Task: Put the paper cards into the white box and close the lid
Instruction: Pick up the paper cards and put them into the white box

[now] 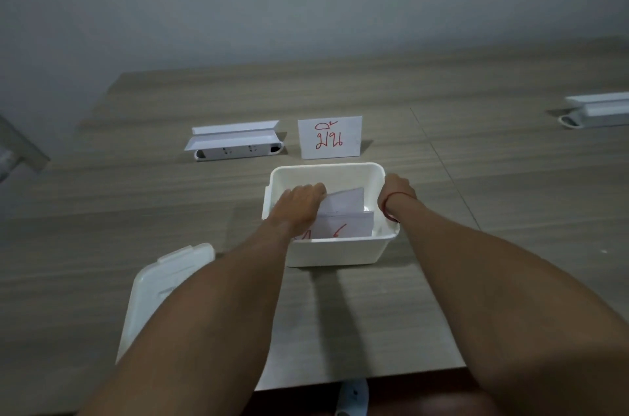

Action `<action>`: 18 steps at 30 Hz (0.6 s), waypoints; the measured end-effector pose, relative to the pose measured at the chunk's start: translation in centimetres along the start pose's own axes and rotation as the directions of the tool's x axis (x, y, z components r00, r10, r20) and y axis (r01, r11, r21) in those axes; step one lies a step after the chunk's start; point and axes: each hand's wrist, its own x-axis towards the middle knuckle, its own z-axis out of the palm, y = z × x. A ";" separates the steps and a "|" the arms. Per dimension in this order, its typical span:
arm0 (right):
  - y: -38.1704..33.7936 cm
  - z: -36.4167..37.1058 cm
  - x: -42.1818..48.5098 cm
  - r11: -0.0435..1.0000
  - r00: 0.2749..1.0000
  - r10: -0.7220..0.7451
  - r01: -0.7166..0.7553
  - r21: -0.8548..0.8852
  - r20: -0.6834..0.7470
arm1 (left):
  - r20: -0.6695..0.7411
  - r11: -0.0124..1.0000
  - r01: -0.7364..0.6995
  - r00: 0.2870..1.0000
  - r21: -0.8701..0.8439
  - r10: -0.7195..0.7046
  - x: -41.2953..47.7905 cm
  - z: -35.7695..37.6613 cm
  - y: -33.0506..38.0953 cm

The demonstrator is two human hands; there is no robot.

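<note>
Our left hand [299, 208] pinches the thin, bendable paper cards [343, 211] by their edge inside the white box [337, 250], while our right hand [396, 192] grips its rim.

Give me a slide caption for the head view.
Left hand tucks cards into white box; lid off.

Left hand [299, 208] covering the near-left part of the cards [343, 211] in the white box [335, 250], red writing partly hidden, right hand [396, 190] fingers out of sight behind the box wall, lid [163, 282] partly under the left forearm, a white holder [597, 110] cut by the right edge.
</note>
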 end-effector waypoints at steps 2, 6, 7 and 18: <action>0.0 0.2 0.0 1.000 1.000 0.001 -0.001 0.010 -0.008 | 0.130 1.000 0.017 0.991 -0.022 -0.014 -0.4 0.7 -0.2; -0.1 0.2 -0.1 1.000 1.000 0.012 -0.012 0.026 -0.012 | 0.058 0.972 0.130 0.991 -0.196 -0.121 -0.7 0.4 -0.9; -0.1 0.2 -0.2 0.999 1.000 0.015 -0.015 0.032 -0.016 | -0.042 0.965 0.158 0.984 -0.209 -0.170 -0.7 0.1 -1.3; -0.7 1.1 0.9 1.000 0.998 -0.018 0.019 0.019 -0.053 | 0.127 0.501 0.633 0.685 -0.590 -0.717 0.4 0.7 -4.0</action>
